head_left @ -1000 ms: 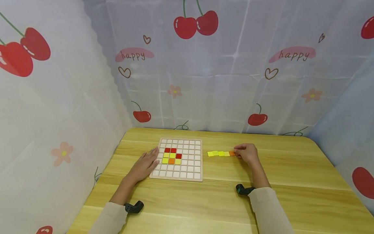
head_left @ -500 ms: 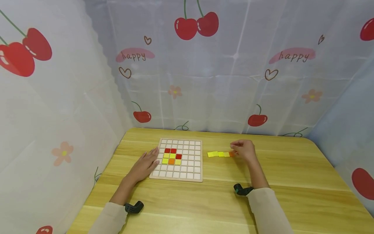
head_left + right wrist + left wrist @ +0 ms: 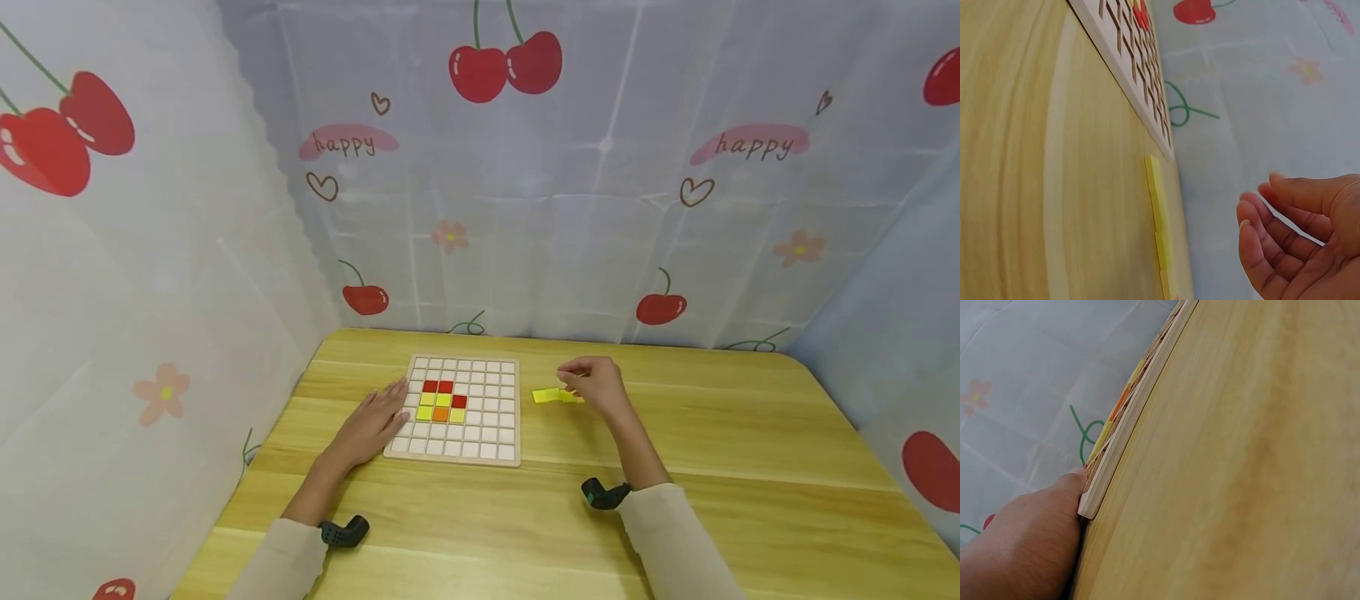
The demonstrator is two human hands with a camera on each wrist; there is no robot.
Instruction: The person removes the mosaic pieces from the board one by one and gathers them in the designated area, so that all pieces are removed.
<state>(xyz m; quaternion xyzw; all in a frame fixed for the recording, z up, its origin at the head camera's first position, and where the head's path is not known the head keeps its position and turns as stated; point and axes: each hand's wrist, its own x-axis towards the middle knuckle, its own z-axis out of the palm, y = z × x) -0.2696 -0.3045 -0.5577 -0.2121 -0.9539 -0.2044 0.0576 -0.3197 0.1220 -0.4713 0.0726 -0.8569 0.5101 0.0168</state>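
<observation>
My right hand [image 3: 596, 385], fingers loosely curled and seemingly empty, hovers over the tile row [image 3: 553, 395], which runs left-right; left hand [image 3: 372, 423] lies flat against the grid board [image 3: 462, 408].

The head camera looks forward and down from above the counter [image 3: 750, 467], taking in both arms, the grid board [image 3: 461, 410] and the curtain behind. The left wrist camera sits low and close, skimming the counter along the board's edge [image 3: 1129, 422] beside the left hand [image 3: 1029, 544]. The right wrist camera, equally low, looks past the right hand [image 3: 1300, 234] across the yellow tiles [image 3: 1159, 219] toward the board. All three views share the board.
</observation>
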